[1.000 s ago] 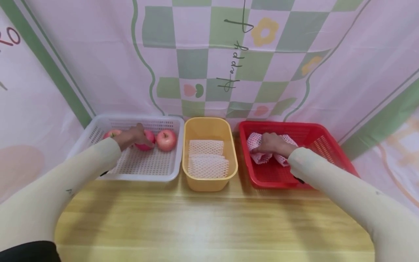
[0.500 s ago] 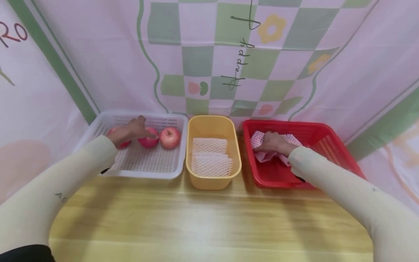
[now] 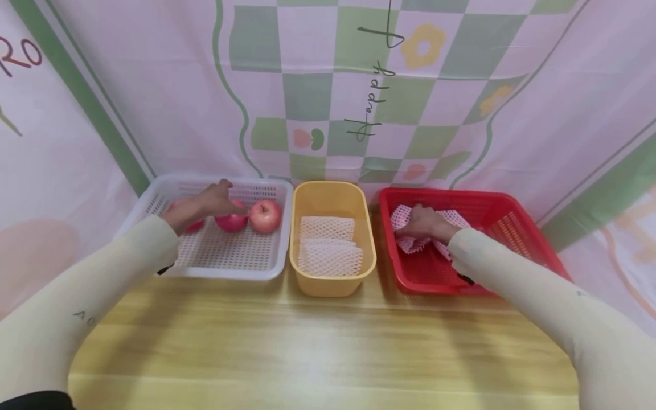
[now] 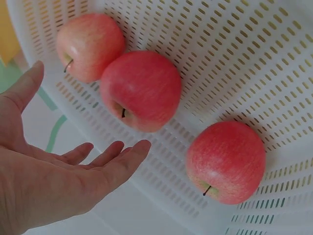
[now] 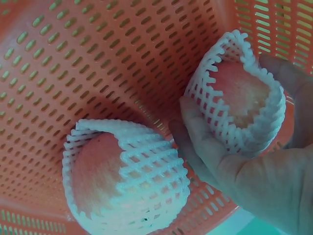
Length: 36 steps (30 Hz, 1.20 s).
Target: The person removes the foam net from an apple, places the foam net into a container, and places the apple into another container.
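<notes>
My left hand (image 3: 212, 199) is held above the white basket (image 3: 230, 273), fingers spread and holding nothing. Beneath and beside it lie three bare red apples; in the left wrist view a paler apple (image 4: 90, 46) touches a deeper red apple (image 4: 142, 90), while another apple (image 4: 227, 161) lies apart. Inside the red basket (image 3: 451, 288), my right hand (image 3: 425, 222) grips an apple in a white foam net (image 5: 244, 98), thumb on one side and fingers on the other. A second net-wrapped apple (image 5: 127, 181) rests beside it in the right wrist view.
Between the two baskets stands a yellow bin (image 3: 330, 286) with white foam nets (image 3: 330, 259) lying in it. All three containers sit on a wooden table (image 3: 318, 341). Behind them hangs a checkered curtain (image 3: 307, 97).
My left hand has risen slightly off the middle apple, its thumb now higher over it. The right hand keeps its place on the netted apple. The head view shifted a little.
</notes>
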Available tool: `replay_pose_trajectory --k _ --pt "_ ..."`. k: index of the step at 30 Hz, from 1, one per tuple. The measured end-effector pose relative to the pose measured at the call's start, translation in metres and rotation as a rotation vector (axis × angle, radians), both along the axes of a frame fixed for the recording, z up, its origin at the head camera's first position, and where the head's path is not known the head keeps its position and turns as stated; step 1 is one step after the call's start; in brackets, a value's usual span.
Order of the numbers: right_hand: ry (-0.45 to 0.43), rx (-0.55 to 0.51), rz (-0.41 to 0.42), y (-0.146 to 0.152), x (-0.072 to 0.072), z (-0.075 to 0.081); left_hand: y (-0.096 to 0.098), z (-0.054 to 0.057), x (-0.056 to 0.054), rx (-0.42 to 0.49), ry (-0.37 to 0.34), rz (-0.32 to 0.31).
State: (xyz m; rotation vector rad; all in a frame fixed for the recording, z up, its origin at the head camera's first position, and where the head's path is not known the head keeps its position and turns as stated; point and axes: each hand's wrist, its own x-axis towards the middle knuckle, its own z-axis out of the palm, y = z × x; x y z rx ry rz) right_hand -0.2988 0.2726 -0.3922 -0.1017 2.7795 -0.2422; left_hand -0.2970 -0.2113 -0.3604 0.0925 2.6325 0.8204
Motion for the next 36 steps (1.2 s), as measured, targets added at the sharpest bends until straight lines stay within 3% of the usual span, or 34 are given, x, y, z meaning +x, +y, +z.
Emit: replay_pose_trajectory --k 13,23,31,36 --pt "0.000 -0.077 -0.019 0.011 0.000 0.004 -0.003 -0.003 0.010 0.098 -0.031 0.009" --pt "0.055 -0.143 0.006 0.013 0.010 0.018 -0.003 0.005 0.025 0.151 -0.018 -0.011" --pt "0.083 -0.173 0.005 0.012 0.023 0.038 0.005 0.012 0.037 0.111 0.065 -0.094" --pt "0.094 -0.154 -0.009 0.016 0.029 0.049 0.012 0.016 0.048 0.123 0.106 -0.110"
